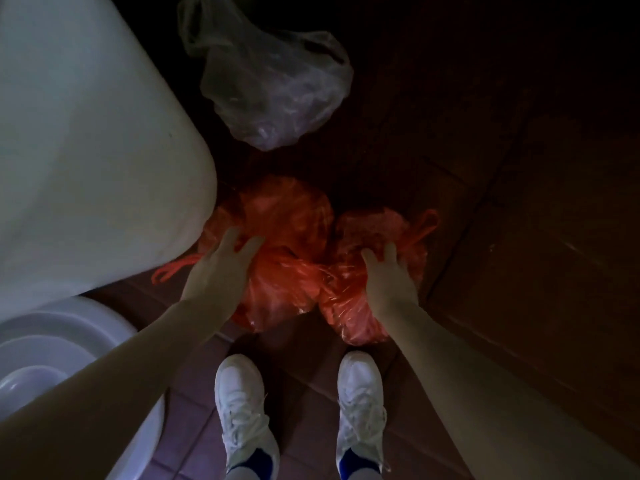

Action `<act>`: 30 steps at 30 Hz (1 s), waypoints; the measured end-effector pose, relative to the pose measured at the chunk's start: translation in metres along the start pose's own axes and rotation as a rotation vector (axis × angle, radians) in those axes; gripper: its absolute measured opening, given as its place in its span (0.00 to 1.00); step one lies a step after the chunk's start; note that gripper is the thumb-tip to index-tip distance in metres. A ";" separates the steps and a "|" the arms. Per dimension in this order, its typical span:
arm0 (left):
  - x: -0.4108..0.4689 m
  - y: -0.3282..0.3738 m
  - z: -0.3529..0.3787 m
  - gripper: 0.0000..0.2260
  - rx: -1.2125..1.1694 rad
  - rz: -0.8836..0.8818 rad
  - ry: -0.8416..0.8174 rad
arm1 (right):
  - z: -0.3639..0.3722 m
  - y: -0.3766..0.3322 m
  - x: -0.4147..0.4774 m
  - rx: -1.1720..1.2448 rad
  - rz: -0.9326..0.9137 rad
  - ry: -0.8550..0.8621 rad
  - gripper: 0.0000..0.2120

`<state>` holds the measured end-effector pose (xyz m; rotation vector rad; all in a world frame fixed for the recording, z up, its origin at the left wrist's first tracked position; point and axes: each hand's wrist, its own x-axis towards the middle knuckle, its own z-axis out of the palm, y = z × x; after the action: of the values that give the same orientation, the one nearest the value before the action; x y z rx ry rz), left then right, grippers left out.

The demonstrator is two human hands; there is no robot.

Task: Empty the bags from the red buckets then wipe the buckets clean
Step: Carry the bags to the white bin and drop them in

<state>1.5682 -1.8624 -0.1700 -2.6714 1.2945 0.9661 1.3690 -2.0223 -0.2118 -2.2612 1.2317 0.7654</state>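
Note:
Two red plastic bags lie side by side on the dark tiled floor in front of my feet. My left hand [221, 268] reaches down with spread, fairly straight fingers onto the left red bag [287, 230]. My right hand [388, 275] lies on the right red bag [349, 306], fingers spread over its crumpled top; a red handle loop [424, 226] sticks out beyond it. Another red handle loop [173, 268] trails left under the toilet tank. No red bucket is in view.
A clear plastic bag [273, 88] lies farther ahead on the floor. A white toilet tank [86, 140] fills the upper left and the toilet bowl [52, 344] the lower left. My white shoes [242, 410] stand just behind the bags. The scene is dim.

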 end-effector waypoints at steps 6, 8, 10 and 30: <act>0.000 0.015 -0.020 0.21 -0.107 -0.004 0.029 | -0.020 0.006 -0.006 0.020 -0.100 0.099 0.17; -0.004 0.026 -0.038 0.20 -0.128 0.007 0.048 | -0.038 0.009 -0.016 0.018 -0.114 0.097 0.17; -0.010 0.039 -0.058 0.19 -0.115 0.041 0.019 | -0.060 0.010 -0.029 0.019 -0.136 0.091 0.17; -0.232 0.170 -0.359 0.13 -0.239 0.146 0.428 | -0.424 0.005 -0.299 0.144 -0.441 0.263 0.14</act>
<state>1.5261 -1.9088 0.2852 -3.1318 1.5518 0.6083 1.3387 -2.1047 0.2994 -2.4376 0.8079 0.2150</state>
